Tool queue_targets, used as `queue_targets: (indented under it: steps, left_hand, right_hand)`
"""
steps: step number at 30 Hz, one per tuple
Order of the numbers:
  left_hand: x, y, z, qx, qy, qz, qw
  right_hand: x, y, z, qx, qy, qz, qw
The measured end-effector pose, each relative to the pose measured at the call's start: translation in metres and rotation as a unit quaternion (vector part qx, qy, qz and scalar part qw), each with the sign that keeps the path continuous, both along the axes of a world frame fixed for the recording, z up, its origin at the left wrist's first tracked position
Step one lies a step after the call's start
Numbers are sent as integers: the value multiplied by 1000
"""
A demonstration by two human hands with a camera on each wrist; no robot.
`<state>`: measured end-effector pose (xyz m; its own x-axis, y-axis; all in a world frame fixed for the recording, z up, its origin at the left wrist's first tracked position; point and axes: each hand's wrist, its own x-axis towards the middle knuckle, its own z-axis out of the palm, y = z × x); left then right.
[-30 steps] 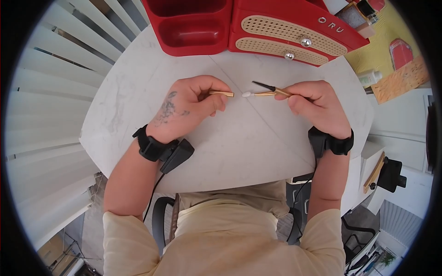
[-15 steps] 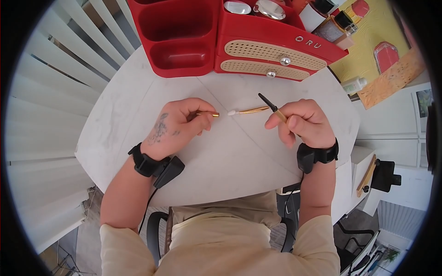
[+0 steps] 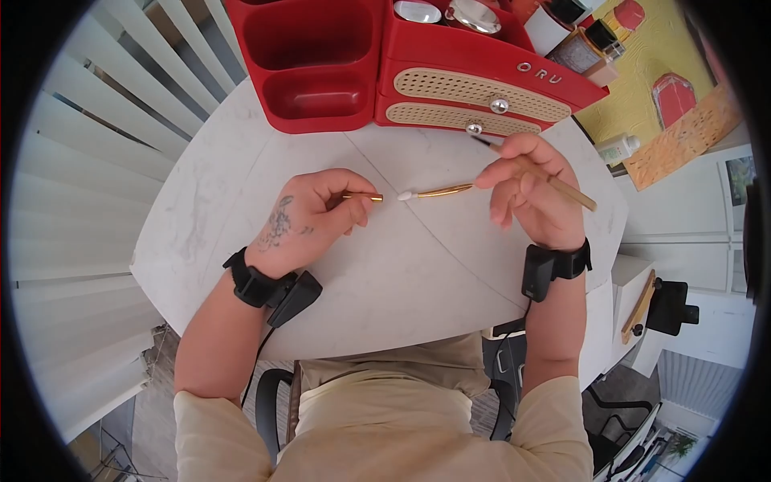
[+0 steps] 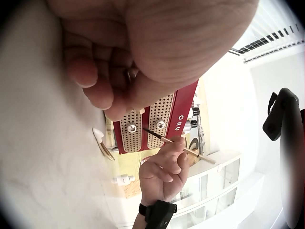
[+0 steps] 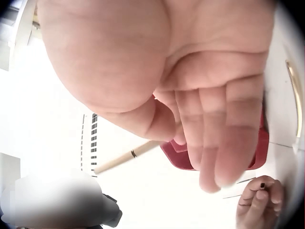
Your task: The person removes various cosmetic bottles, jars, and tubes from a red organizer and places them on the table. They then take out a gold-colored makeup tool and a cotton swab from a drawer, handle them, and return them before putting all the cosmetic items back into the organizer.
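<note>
My left hand (image 3: 303, 210) pinches a short gold tube (image 3: 369, 197) between thumb and forefinger, its end pointing right. A slim tan stick (image 3: 572, 191) with a narrow black tip crosses my right hand (image 3: 536, 197), gripped by thumb and fingers. Its dark end (image 4: 152, 132) points toward the red drawers in the left wrist view, and its tan end (image 5: 121, 160) sticks out past the thumb in the right wrist view. Between the hands, a gold applicator (image 3: 443, 191) with a white tip lies on the marble-look table, its right end close by my right fingertips.
A red organizer (image 3: 450, 55) with two woven-front drawers stands at the back, beside a red open-compartment holder (image 3: 273, 120). Bottles (image 3: 580, 52) stand on top of the organizer. A small white bottle (image 3: 618, 149) is at the table's far right.
The view has shifted, showing more of the organizer. My right hand has turned, and the stick with it: the black tip points farther back and the tan end now shows at right. My left hand keeps its pinch.
</note>
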<state>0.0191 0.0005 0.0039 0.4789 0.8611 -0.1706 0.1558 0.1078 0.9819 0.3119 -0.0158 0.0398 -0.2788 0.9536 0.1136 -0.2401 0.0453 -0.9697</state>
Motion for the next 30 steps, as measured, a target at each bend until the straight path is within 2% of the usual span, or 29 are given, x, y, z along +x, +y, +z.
queue_targets:
  steps: [1, 3, 4, 6, 7, 9, 12, 16, 19, 21, 24, 30]
  left_hand:
    - [0, 0, 0, -2, 1, 1, 1000]
    - [0, 0, 1, -2, 5, 1, 1000]
    - [0, 0, 2, -2, 9, 0, 1000]
    - [0, 0, 2, -1, 11, -1, 1000]
    - [0, 0, 2, -1, 12, -2, 1000]
    - [1, 0, 2, -3, 8, -2, 1000]
    - [0, 0, 3, -5, 8, -1, 1000]
    - [0, 1, 3, -1, 9, -5, 1000]
    - [0, 1, 1, 1, 7, -7, 1000]
    - [0, 1, 1, 2, 3, -7, 1000]
    - [0, 1, 3, 0, 5, -6, 1000]
    - [0, 0, 1, -7, 7, -2, 1000]
  right_hand:
    - [1, 2, -2, 0, 0, 1, 1000]
    - [1, 7, -4, -41, -76, -101, 991]
    - [-1, 9, -6, -42, -76, -100, 991]
    - [-7, 11, -10, 23, -230, -176, 957]
    - [-8, 12, -11, 23, -231, -176, 957]
    - [-9, 14, -12, -26, -305, -153, 939]
    - [-9, 13, -15, -12, -296, -187, 937]
    - [-8, 13, -14, -8, -293, -170, 941]
    - [-10, 13, -14, 3, -295, -196, 935]
    - [-8, 13, -10, -28, -326, -165, 931]
    - [-5, 14, -9, -57, -308, -164, 935]
    - [-6, 15, -14, -27, -289, -157, 944]
